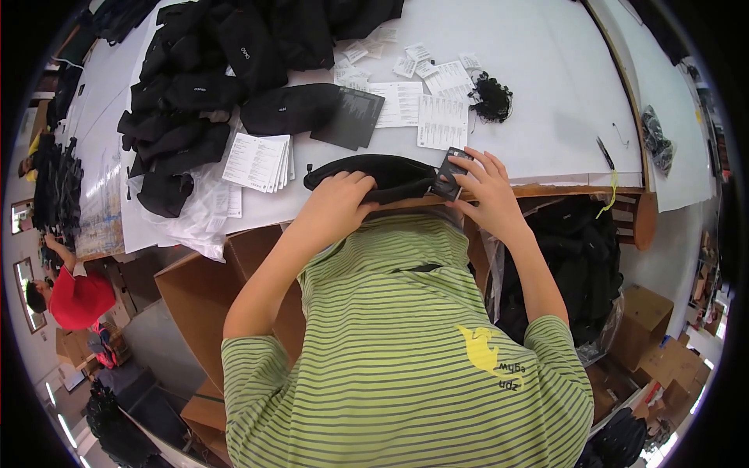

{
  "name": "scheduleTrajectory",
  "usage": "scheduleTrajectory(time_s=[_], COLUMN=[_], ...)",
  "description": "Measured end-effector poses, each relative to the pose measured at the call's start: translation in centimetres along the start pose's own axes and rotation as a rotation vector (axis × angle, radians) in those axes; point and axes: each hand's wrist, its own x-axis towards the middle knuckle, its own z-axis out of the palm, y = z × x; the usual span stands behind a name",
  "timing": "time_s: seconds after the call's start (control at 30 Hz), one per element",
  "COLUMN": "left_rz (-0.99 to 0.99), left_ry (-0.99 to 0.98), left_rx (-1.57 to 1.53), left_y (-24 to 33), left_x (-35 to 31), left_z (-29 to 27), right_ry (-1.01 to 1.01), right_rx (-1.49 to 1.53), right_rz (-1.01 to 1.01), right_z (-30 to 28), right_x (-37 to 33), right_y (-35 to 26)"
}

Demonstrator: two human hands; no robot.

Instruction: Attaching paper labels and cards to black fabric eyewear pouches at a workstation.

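Note:
A black fabric pouch (396, 173) lies along the near edge of the table in front of me. My left hand (337, 204) is closed on its near left side, with the fingers curled over the fabric. At the pouch's right end, my right hand (490, 193) pinches a small black hang tag (449, 181) between thumb and fingers. The tag is tilted and touches or overlaps the pouch's end; whether a string joins them I cannot tell. Beyond the pouch lie white printed cards (442, 122) and larger dark cards (349, 118).
Black pouches (207, 92) are heaped at the far left, near a stack of white cards (257, 162) and a clear plastic bag (186, 218). Black strings (491, 97) lie bunched beyond my right hand. Snips (605, 154) lie at the right. A person in red (80, 300) is far left.

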Motion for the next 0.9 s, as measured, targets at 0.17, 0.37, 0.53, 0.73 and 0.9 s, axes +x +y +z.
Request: scheduleTrajectory(time_s=[0.17, 0.37, 0.53, 0.73, 0.9], left_rz=[0.011, -0.091, -0.029, -0.024, -0.04], left_ry=[0.018, 0.037, 0.175, 0.263, 0.244], left_rx=[-0.029, -0.03, -0.09, -0.11, -0.054], left_y=[-0.1, 0.5, 0.3, 0.3, -0.1], left_x=[0.3, 0.6, 0.3, 0.6, 0.9], left_z=[-0.2, -0.4, -0.3, -0.2, 1.0], right_ry=[0.31, 0.58, 0.454, 0.162, -0.135], right_rx=[0.092, 1.302, 1.682, 2.127, 2.159], right_rz=[0.001, 0.554, 0.832, 0.476, 0.391], right_z=[0.3, 1.2, 0.7, 0.8, -0.2], right_x=[1.2, 2.7, 2.0, -2.6, -3.5], right_y=[1.4, -0.4, -0.6, 3.6, 0.7])
